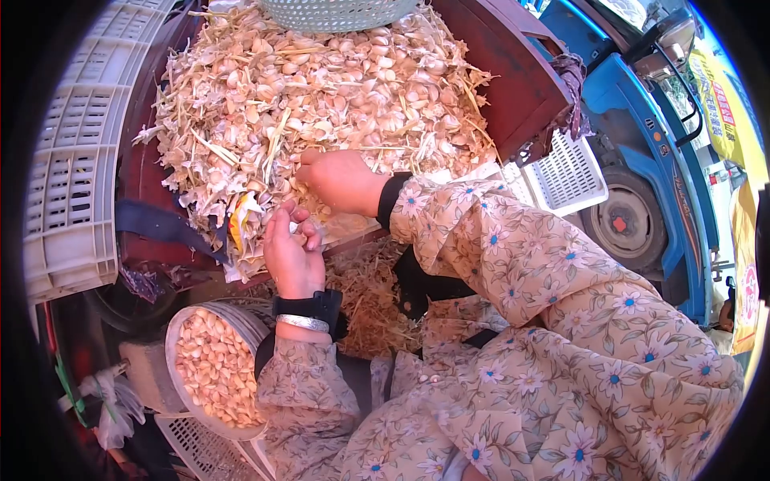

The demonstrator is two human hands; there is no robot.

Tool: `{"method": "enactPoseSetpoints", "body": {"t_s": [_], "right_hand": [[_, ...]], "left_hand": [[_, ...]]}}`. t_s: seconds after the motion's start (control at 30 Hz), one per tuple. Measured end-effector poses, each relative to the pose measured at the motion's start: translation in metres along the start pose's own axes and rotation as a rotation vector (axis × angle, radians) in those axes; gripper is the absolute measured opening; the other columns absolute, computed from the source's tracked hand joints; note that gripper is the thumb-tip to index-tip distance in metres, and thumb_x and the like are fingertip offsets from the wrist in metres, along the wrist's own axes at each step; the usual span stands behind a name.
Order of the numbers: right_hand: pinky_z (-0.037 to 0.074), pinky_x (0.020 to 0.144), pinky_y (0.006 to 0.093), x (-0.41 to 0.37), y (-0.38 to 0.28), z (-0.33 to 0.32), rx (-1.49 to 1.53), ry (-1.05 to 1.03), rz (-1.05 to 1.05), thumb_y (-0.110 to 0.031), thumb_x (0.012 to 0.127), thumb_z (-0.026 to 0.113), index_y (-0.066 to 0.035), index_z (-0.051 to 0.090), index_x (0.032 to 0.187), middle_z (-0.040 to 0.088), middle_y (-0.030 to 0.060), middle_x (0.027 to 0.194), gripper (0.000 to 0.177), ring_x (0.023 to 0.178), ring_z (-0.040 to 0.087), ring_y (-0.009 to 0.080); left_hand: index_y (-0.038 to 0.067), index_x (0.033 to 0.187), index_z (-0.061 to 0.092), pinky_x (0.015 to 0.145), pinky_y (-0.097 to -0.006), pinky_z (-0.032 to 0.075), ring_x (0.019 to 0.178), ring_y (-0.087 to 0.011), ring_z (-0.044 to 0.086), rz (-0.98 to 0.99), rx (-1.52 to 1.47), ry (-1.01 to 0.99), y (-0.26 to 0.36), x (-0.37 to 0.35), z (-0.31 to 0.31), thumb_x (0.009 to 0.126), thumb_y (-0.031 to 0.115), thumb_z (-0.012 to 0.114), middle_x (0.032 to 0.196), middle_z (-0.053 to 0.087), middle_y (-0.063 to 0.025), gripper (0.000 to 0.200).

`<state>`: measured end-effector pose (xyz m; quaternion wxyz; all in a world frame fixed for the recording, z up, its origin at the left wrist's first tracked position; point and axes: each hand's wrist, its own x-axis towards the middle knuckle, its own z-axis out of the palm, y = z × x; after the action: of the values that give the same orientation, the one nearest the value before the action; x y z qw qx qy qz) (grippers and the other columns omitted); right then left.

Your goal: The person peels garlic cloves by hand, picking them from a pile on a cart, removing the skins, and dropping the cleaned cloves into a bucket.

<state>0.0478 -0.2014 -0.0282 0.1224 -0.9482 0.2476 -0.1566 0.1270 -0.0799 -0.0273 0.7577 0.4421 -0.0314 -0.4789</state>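
A big heap of garlic cloves (337, 96) mixed with papery skins and dry stalks covers the dark red bed in front of me. At the heap's near edge, my left hand (293, 252) is turned palm up with its fingers curled round what looks like a garlic clove. My right hand (343, 181) lies just above and to the right of it, knuckles up, against the heap. Its fingers are bent in, and their tips are hidden. Left of my left hand, a yellow and red wrapper (238, 220) pokes out among the skins.
Below left, a round white bucket (172, 353) holds garlic cloves. A green basket (341, 16) sits on the heap's far side. White plastic crates stand left (72, 172) and right (568, 172). A blue vehicle (654, 160) is parked at right. Husks (373, 297) litter the ground.
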Motion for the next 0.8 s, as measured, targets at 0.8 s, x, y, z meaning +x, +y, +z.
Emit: {"method": "enactPoseSetpoints", "body": {"t_s": [0.8], "right_hand": [[0.047, 0.066, 0.0422, -0.025, 0.027, -0.015, -0.114, -0.016, 0.120, -0.014, 0.066, 0.061, -0.010, 0.060, 0.087, 0.059, 0.0090, 0.085, 0.021, 0.081, 0.060, 0.0294]], "left_hand": [[0.001, 0.102, 0.052, 0.046, -0.0183, 0.036, 0.060, -0.0087, 0.046, -0.192, -0.039, -0.194, -0.009, -0.003, -0.001, 0.090, 0.015, 0.051, 0.078, 0.052, -0.0053, 0.018]]}}
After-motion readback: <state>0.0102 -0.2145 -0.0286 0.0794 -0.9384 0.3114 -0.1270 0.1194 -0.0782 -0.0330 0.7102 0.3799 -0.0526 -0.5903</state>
